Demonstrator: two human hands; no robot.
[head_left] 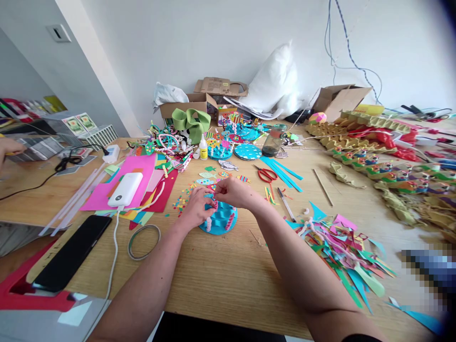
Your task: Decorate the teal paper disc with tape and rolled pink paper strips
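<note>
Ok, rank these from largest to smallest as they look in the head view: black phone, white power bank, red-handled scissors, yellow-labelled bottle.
1. Black phone
2. White power bank
Red-handled scissors and yellow-labelled bottle look smallest, but too alike in size to rank against each other.

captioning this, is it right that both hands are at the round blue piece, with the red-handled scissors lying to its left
The side is wrong: in the head view, the red-handled scissors lie to the right of the round blue piece. The left hand and right hand are indeed at it.
</note>
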